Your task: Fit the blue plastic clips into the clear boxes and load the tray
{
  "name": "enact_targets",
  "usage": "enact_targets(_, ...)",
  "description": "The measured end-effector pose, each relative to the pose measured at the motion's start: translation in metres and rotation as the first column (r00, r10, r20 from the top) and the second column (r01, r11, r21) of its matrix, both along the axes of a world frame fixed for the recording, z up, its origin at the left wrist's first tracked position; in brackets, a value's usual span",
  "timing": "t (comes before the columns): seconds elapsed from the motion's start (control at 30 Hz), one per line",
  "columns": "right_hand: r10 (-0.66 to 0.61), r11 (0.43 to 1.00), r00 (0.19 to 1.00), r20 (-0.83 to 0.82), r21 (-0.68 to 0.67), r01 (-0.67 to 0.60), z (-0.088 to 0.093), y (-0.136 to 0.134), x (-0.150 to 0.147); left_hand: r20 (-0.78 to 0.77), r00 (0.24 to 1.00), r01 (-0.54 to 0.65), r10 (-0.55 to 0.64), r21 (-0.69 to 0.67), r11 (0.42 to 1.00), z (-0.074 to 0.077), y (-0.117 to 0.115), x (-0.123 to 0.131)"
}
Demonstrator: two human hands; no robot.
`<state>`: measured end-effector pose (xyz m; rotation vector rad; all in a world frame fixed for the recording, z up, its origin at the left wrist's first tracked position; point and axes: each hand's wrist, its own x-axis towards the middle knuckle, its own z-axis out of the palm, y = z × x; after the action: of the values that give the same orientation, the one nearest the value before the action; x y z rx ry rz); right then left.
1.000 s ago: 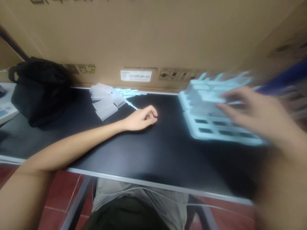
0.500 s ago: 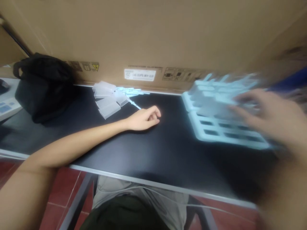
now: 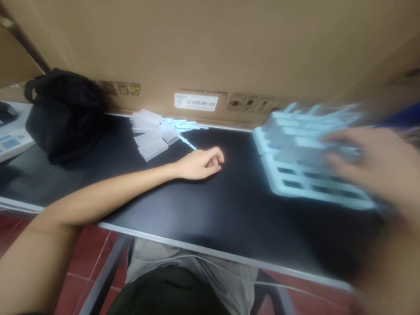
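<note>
My left hand [image 3: 201, 163] rests on the black tabletop, fingers loosely curled in, with nothing visible in them. Just behind its knuckles ends a light-blue stick [image 3: 188, 143], part of a small pile of light-blue sticks [image 3: 185, 124]. Left of that pile lie several flat translucent plastic cases [image 3: 151, 144]. At the right, my right hand [image 3: 370, 157] is over a light-blue rack [image 3: 285, 191] with rectangular openings. Thumb and fingers look bent towards each other, but motion blur hides what is between them. Blurred translucent pieces [image 3: 290, 148] and upright blue sticks [image 3: 315, 109] show in the rack.
A large cardboard box [image 3: 229, 48] with a white label stands along the back edge. On the left sit a black bag [image 3: 65, 118] and a white device [image 3: 16, 140] with blue keys. The table's front edge [image 3: 183, 246] runs above my lap.
The view has shifted slightly, so everything sits a little further right. My right hand stays over the rack with a small movement, thumb and fingers looking a bit different. The left hand stays put.
</note>
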<state>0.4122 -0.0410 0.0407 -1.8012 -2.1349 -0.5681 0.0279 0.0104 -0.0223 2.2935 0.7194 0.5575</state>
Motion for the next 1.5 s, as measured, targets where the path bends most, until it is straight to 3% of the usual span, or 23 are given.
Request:
enact_targets(0.17,-0.077,0.984,0.988,-0.134,0.148,0.097,0.002,-0.009,-0.021,-0.029,1.000,0.006,-0.006,0.011,1.000,0.001,-0.001,0.000)
enact_targets(0.33,-0.048,0.999,0.987,-0.151,-0.002,0.048,0.009,-0.013,-0.046,-0.035,0.999,0.012,-0.010,0.032,0.999,-0.002,0.000,0.000)
enact_targets(0.5,-0.165,0.981,0.969,-0.182,-0.130,0.142,0.022,-0.014,-0.063,-0.059,0.998,0.011,-0.007,0.073,0.997,0.001,-0.003,0.000)
enact_targets(0.73,-0.291,0.948,0.943,-0.162,-0.183,0.261,0.026,-0.012,-0.073,-0.112,0.993,0.050,-0.037,0.120,0.992,0.009,-0.006,0.000)
enact_targets(0.83,-0.273,0.947,0.953,-0.132,-0.210,0.242,0.026,-0.011,-0.075,-0.125,0.984,0.135,-0.125,0.067,0.989,0.025,0.001,-0.005)
enact_targets(0.9,-0.246,0.958,0.966,-0.086,-0.174,0.228,0.023,-0.011,-0.076,-0.192,0.977,0.115,-0.090,0.127,0.985,0.045,0.008,-0.014)
enact_targets(0.97,-0.222,0.970,0.974,-0.033,-0.106,0.218,0.018,-0.011,-0.075,-0.270,0.960,-0.003,0.079,0.272,0.962,0.068,0.015,-0.026)
enact_targets(1.07,-0.205,0.977,0.978,0.036,-0.052,0.207,0.010,-0.013,-0.074,-0.409,0.851,-0.151,0.328,0.409,0.900,0.100,0.023,-0.050)
enact_targets(1.17,-0.235,0.969,0.969,0.078,-0.063,0.240,0.008,-0.015,-0.076,-0.482,0.715,-0.246,0.507,0.504,0.828,0.115,0.031,-0.072)
enact_targets(1.23,-0.250,0.961,0.964,0.094,-0.093,0.259,0.012,-0.017,-0.080,-0.564,0.636,-0.220,0.527,0.522,0.824,0.115,0.037,-0.082)
enact_targets(1.33,-0.274,0.944,0.955,0.116,-0.157,0.290,0.019,-0.021,-0.092,-0.699,0.563,-0.116,0.441,0.462,0.879,0.106,0.049,-0.087)
enact_targets(1.5,-0.330,0.911,0.929,0.167,-0.201,0.359,0.028,-0.026,-0.113,-0.718,0.623,-0.052,0.311,0.359,0.932,0.095,0.058,-0.075)
